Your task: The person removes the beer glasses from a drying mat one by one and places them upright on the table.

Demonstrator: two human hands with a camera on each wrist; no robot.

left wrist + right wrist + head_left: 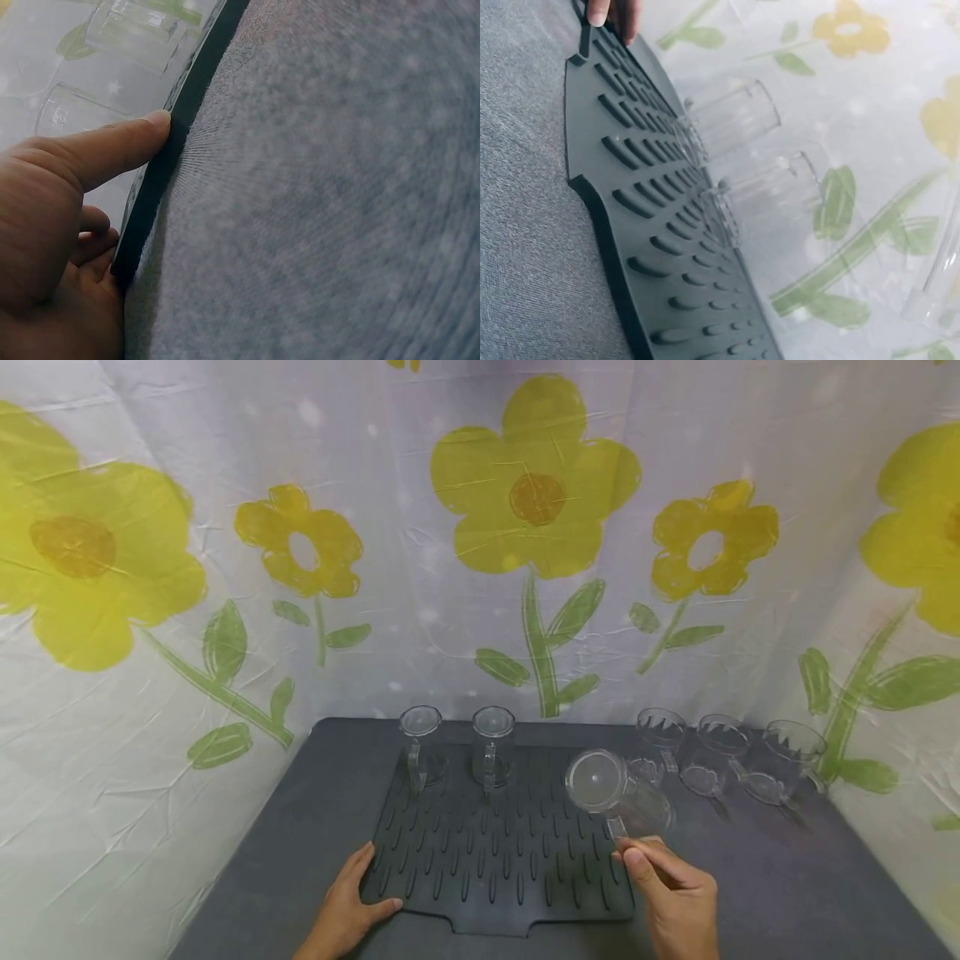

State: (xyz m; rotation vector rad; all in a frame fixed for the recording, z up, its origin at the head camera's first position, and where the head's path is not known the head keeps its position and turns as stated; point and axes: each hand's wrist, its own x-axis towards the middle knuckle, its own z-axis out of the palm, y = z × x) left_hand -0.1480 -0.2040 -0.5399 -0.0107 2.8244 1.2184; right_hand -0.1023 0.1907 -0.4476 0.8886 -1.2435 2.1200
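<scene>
My right hand [678, 889] pinches the handle of a clear glass mug [648, 806] between thumb and fingers. That mug is tilted over the right side of a dark ribbed drying mat [517, 893], its round base turned up and left, its body slanting down to the right. Part of it shows at the right edge of the right wrist view. At the mat's front left corner rests my left hand [345, 897], thumb along the front edge and fingers spread on the left edge. Two clear mugs, one on the left [422, 747] and one beside it [493, 747], stand upside down on the mat's back part.
Three more clear mugs, a left one [660, 731], a middle one [720, 747] and a right one [783, 764], stand upright at the back right of the grey table [780, 877]. A flower-printed curtain [405, 610] hangs behind and at both sides.
</scene>
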